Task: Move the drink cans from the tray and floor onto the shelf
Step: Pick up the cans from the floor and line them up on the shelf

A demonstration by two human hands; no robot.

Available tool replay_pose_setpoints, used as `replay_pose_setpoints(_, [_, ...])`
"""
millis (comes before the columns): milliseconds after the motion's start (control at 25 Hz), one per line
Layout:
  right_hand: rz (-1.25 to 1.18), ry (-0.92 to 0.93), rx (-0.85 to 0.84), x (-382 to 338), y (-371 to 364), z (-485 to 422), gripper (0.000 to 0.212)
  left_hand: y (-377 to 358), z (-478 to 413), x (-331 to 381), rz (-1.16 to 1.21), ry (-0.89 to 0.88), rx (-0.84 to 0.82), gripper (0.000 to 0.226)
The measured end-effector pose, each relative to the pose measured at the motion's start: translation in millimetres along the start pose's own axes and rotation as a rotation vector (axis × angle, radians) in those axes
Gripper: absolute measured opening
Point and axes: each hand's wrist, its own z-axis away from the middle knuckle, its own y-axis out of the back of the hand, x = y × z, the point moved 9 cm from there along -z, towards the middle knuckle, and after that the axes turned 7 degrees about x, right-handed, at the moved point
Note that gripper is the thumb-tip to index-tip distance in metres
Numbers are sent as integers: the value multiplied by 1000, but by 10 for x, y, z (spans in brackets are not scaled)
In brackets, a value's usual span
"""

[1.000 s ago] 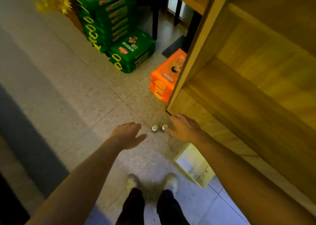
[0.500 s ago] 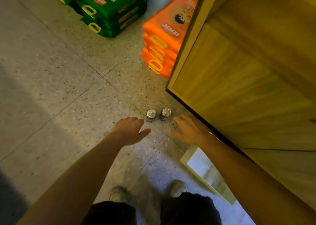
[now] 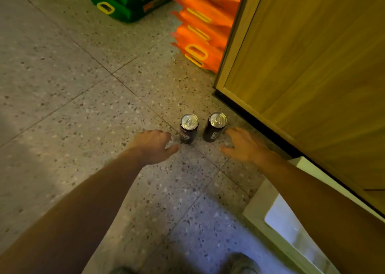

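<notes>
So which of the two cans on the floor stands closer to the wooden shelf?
The right-hand can, by the right hand; the other can stands farther out.

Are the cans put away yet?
Not yet. No can shows on the shelf. The left can and right can stand upright on the floor. The left hand and right hand are open beside them, gripping nothing. Still left: lifting both onto the shelf.

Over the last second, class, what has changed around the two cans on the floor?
Both hands reached down closer: the left hand is now beside the left can, the right hand beside the right can, neither gripping anything. The cans stayed upright, side by side on the floor.
</notes>
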Motion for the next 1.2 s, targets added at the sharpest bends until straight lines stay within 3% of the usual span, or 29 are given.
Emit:
replay_pose_setpoints(200, [-148, -50, 13, 61, -92, -198, 64, -96, -251, 38, 112, 73, 59, 62])
replay_pose_setpoints(480, [-499, -51, 213, -50, 90, -417, 72, 26, -535, 97, 582, 317, 244, 59])
replay_pose_setpoints(640, [-601, -33, 273, -94, 70, -418, 71, 53, -565, 168, 798, 291, 298, 50])
replay_pose_setpoints(800, [-629, -31, 279, -202, 350, -300, 65, 313, -499, 233, 851, 254, 275, 40])
replay_pose_setpoints(960, [-648, -16, 290, -445, 1260, 150, 65, 1331, -196, 354, 854, 237, 260, 34])
replay_pose_setpoints(1200, [-649, -17, 317, -1102, 3924, 1328, 70, 4312, 714, 668, 792, 140, 244, 39])
